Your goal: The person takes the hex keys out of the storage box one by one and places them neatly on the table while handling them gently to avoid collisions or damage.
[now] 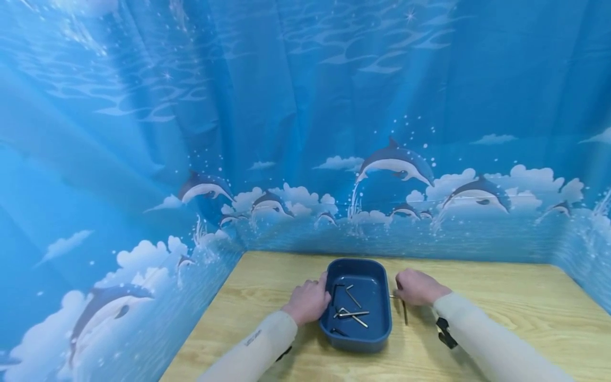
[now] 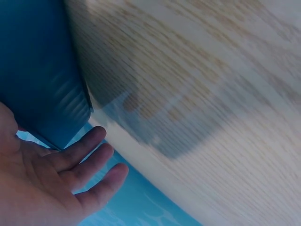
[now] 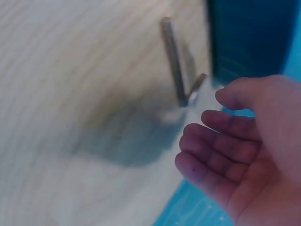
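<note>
A dark blue tray [image 1: 360, 344] stands on the table, with several L-shaped hex keys [image 1: 353, 314] lying in it, some metallic and some black. At its left side my left hand [image 1: 307, 301] holds the rim; the left wrist view shows the other fingers [image 2: 106, 181] stretched out past the wall, while the thumb's grip is partly hidden. Right of the tray, another hex key [image 3: 174, 63] lies on the table. My right hand [image 3: 235, 146] is beside this key's bend, fingers loosely curved and a gap visible between fingertips and metal.
The light wood-grain table [image 1: 501, 318] runs back to a blue curtain [image 1: 296, 132] printed with dolphins and clouds. The curtain also covers the left and right sides. Dark straps [image 1: 445, 333] sit at the wrists.
</note>
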The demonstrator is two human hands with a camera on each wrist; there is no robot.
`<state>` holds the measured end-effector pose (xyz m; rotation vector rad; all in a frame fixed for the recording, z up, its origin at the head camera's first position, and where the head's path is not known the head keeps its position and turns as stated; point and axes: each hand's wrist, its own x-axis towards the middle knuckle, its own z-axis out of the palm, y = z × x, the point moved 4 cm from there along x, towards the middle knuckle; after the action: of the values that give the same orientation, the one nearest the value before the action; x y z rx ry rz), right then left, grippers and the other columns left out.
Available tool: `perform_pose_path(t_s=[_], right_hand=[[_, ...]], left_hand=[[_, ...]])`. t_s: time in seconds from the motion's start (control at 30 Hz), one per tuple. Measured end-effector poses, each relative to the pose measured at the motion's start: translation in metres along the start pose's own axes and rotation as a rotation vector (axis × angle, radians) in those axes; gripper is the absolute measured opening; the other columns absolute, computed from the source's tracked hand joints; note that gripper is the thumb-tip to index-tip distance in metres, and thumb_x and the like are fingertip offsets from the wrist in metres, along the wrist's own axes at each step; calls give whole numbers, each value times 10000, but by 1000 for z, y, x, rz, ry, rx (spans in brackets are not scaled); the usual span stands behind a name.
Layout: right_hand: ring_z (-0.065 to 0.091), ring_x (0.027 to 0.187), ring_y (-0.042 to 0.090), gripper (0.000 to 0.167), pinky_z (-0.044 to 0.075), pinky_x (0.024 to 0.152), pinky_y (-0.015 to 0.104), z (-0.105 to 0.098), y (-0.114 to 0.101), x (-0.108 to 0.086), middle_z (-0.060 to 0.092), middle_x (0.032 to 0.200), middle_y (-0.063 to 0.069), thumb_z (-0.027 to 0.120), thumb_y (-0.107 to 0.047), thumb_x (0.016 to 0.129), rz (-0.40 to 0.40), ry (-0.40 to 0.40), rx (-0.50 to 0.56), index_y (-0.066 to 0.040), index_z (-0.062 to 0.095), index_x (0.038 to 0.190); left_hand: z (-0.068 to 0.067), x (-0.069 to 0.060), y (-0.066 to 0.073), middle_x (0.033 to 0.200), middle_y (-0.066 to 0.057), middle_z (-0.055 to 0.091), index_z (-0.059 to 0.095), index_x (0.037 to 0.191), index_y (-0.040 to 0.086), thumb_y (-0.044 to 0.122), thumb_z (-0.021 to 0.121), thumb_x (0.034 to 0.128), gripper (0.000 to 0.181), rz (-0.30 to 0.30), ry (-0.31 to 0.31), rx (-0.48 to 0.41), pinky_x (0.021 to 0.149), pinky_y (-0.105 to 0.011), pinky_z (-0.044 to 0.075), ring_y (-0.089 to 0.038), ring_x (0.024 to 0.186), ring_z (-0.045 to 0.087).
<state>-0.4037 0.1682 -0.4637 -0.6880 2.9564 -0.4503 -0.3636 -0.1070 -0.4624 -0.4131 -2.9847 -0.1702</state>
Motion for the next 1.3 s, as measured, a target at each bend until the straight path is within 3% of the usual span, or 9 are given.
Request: perform_pose_path(t_s=[0.33,0.4,0.43,0.53,0.77,0.97,1.17,1.3], right_hand=[[269,446,86,434,378,516,326,-37,-31,10,321,496,-73,627,-101,936,-116,77,-17,-187,434,557],[252,443,87,452,355,506,303,-43,-39,13,309,492,-76,627,-128,951,-109,72,-21,-200,420,556],[241,446,90,457,275,490,283,-45,-43,15,303,493,-74,625,-138,956,-102,61,-12,-201,414,556],[238,449,102,461,260,486,274,-50,-57,19,303,494,-66,618,-158,967,-99,30,-4,-198,415,555],[324,434,89,417,341,503,265,-50,-84,33,376,480,-69,628,-190,975,-135,-9,-9,-187,539,569],[329,439,93,373,337,501,272,-43,-98,46,366,482,-77,646,-201,969,-134,-40,-15,-178,599,600],[491,515,99,229,431,560,301,-39,-109,54,566,590,-58,686,-218,949,-121,-69,-40,-160,694,727],[482,516,112,213,422,556,307,-35,-113,59,580,595,-31,683,-184,945,-118,-98,-37,-118,713,745]], left_hand=[[0,-2,-3,1232,-149,695,403,1533,90,291,467,1022,553,-14,-7,-9,876,-521,531,-315,1107,655],[0,-2,-3,1231,-147,695,403,1533,89,290,464,1023,551,-13,-5,-10,873,-522,531,-315,1107,655],[0,-1,-4,1227,-147,696,405,1531,88,290,466,1022,551,-13,-3,-10,870,-522,531,-315,1104,655],[0,-1,-4,1217,-148,699,410,1527,88,290,465,1021,548,-9,4,-9,863,-521,533,-315,1095,658],[3,-1,-6,1202,-139,703,417,1521,91,297,472,1015,549,-3,12,2,859,-517,537,-307,1088,661],[4,1,-6,1181,-135,708,430,1510,90,298,491,1008,547,-3,18,15,844,-505,540,-305,1069,664],[4,3,-5,1115,-122,717,432,1503,110,304,489,1007,536,0,22,19,800,-489,545,-290,1016,672],[4,4,-3,1069,-112,724,446,1490,118,308,493,999,528,12,37,29,765,-479,546,-285,975,680]])
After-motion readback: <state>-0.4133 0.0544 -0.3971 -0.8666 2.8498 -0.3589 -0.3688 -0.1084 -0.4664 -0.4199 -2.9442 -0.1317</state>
